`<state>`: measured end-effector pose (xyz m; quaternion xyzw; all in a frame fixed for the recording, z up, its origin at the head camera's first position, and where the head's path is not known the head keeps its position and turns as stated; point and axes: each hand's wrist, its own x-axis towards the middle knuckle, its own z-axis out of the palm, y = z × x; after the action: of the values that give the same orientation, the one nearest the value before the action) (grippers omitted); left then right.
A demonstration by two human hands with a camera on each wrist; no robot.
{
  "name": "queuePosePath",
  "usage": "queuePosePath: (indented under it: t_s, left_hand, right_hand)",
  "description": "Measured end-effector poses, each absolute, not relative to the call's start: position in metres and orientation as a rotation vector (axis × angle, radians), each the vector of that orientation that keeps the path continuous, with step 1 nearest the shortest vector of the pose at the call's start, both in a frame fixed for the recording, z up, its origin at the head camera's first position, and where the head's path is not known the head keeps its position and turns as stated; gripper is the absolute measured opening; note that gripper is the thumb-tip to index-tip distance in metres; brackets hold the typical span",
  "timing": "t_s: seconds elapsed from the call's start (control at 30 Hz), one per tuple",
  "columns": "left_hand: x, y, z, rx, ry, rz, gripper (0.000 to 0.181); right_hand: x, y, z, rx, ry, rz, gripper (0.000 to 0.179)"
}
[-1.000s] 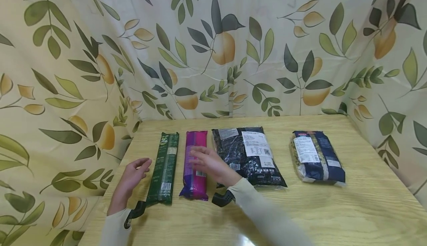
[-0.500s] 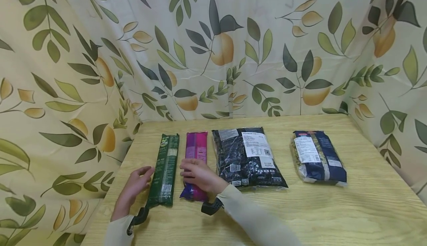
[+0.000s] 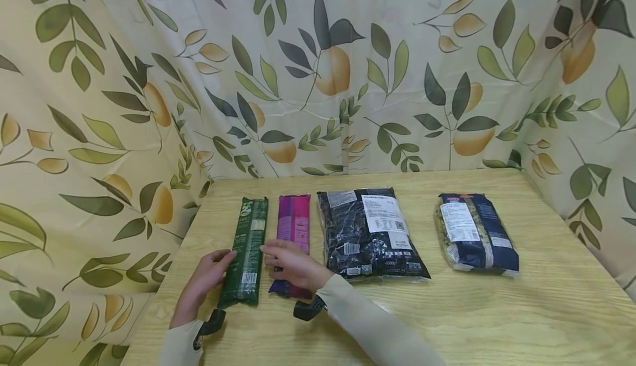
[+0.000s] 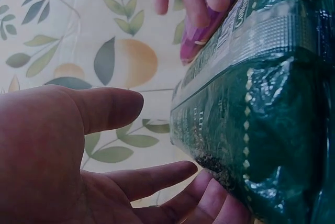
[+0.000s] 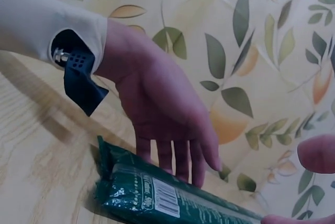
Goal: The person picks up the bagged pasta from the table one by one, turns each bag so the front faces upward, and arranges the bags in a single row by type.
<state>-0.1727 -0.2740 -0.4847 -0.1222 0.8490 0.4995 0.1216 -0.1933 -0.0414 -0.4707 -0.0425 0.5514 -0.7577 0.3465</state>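
Note:
A long green plastic packet (image 3: 247,244) with a barcode lies on the wooden table. Along its left side is my left hand (image 3: 202,280), fingers loosely bent; in the left wrist view, fingertips (image 4: 201,185) meet the packet's lower side while the thumb stays apart. My right hand (image 3: 297,265) reaches across a pink and purple packet (image 3: 294,222), covering part of it, its fingertips right at the green packet's right edge. The right wrist view catches only a bit of the right hand (image 5: 318,153) at its right border, beside the green packet (image 5: 183,200).
Right of the pink packet lies a big black bag (image 3: 348,228) with white labels. Farther right is a navy bag (image 3: 489,233) with a clear window and a white label. A leaf-and-fruit patterned curtain (image 3: 397,95) hangs behind and beside the wooden table (image 3: 477,316).
My right hand has moved left and slightly down from over the pink packet to the green packet's right edge. My left hand has shifted right and down, up against the green packet.

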Motion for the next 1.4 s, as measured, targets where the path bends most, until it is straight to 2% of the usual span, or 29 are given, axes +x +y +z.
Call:
queuePosePath:
  t_s: [1.17, 1.4]
  left_hand:
    - [-0.168, -0.270, -0.485, -0.291, 2.596, 1.298, 0.067]
    - [-0.165, -0.268, -0.486, -0.306, 2.625, 1.267, 0.069]
  right_hand:
    - [-0.188, -0.064, -0.475, -0.013, 1.271, -2.022, 0.051]
    - [-0.188, -0.066, -0.476, 0.006, 1.239, -2.056, 0.058]
